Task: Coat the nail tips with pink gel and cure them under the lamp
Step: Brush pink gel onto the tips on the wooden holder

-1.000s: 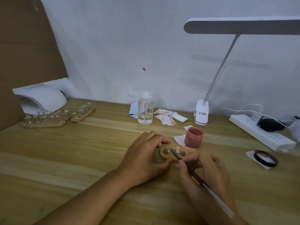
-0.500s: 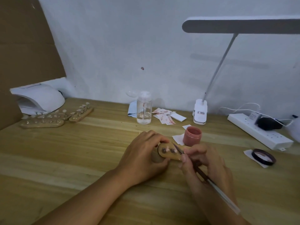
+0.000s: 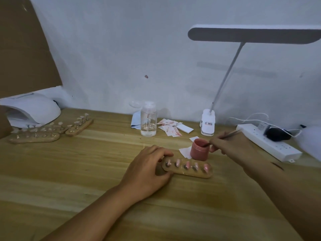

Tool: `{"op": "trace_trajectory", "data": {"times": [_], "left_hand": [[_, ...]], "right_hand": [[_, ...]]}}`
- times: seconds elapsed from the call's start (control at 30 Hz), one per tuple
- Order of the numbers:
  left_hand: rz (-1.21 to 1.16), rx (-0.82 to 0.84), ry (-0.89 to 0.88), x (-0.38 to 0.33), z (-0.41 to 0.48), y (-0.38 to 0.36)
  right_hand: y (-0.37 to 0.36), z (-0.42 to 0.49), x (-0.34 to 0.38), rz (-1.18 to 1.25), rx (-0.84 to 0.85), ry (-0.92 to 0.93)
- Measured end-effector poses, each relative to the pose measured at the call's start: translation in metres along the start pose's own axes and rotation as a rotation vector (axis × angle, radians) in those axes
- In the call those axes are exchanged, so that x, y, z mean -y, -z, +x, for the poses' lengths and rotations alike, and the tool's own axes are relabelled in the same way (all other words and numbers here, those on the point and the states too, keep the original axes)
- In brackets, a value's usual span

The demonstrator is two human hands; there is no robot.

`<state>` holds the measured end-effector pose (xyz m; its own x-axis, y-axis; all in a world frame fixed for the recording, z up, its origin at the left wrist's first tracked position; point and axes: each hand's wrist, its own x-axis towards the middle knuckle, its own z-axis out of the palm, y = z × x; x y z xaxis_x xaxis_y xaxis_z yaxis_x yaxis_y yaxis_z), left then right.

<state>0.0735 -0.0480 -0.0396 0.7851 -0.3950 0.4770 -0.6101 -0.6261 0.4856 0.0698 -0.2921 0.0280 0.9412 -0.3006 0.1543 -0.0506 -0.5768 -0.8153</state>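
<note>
- The left hand (image 3: pixel 149 169) was down on the wooden holder (image 3: pixel 191 175), fingers curled over its left end and thumb at the near edge, gripping it flat on the table (image 3: pixel 69 171).
- The right hand (image 3: pixel 231 145) pinched a thin brush (image 3: pixel 229 134), handle angled up and to the right, and its tip was in the open jar of pink gel (image 3: pixel 198 152).
- The jar stood just behind the holder's right half, on a slip of white paper (image 3: pixel 185 151).
- There were five nail tips (image 3: pixel 187 165) in a row on the holder's pegs, showing pink.
- Further back stood a clear bottle (image 3: pixel 148 122) and a scatter of pink-stained wipes (image 3: pixel 169 127), with a pale blue cloth (image 3: pixel 136 120) behind the bottle.
- Far left, the white curing lamp (image 3: pixel 33 110) sat against the wall (image 3: pixel 121 49). More holders (image 3: pixel 34 137) with tips lay at its mouth, not inside.
- On the right, a clip-base desk lamp (image 3: pixel 251 35) reached overhead, with a white power strip (image 3: pixel 271 143) near the wall and a black plug (image 3: pixel 276 133) in it.
- The surface was pale, streaky wood grain, the wall was plain white, and a brown cardboard sheet (image 3: pixel 22 49) leaned in the left corner.
</note>
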Motion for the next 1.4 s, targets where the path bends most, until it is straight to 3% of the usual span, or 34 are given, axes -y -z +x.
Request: {"op": "trace_trajectory", "data": {"times": [0.17, 0.3, 0.37, 0.47, 0.57, 0.63, 1.27, 1.4], "left_hand": [[-0.005, -0.010, -0.007, 0.000, 0.000, -0.001], [0.001, -0.030, -0.017, -0.002, 0.000, 0.000], [0.004, -0.049, -0.040, -0.004, -0.001, 0.001], [0.042, -0.110, -0.101, -0.009, -0.004, 0.003], [0.074, -0.163, -0.157, -0.013, -0.006, 0.003], [0.082, -0.186, -0.184, -0.014, -0.007, 0.004], [0.110, -0.158, -0.179, -0.016, -0.010, 0.006], [0.105, -0.163, -0.181, -0.017, -0.009, 0.007]], "right_hand": [[-0.008, 0.003, 0.000, -0.054, -0.013, -0.009], [-0.007, -0.022, 0.009, 0.095, -0.245, 0.053], [-0.014, -0.051, 0.014, 0.250, -0.341, 0.182], [-0.039, -0.096, 0.017, 0.329, -0.276, 0.427], [-0.058, -0.117, 0.014, 0.082, -0.350, 0.684], [-0.063, -0.121, 0.010, -0.020, -0.394, 0.754], [-0.064, -0.119, 0.005, -0.066, -0.388, 0.707], [-0.063, -0.121, 0.005, 0.033, -0.393, 0.642]]}}
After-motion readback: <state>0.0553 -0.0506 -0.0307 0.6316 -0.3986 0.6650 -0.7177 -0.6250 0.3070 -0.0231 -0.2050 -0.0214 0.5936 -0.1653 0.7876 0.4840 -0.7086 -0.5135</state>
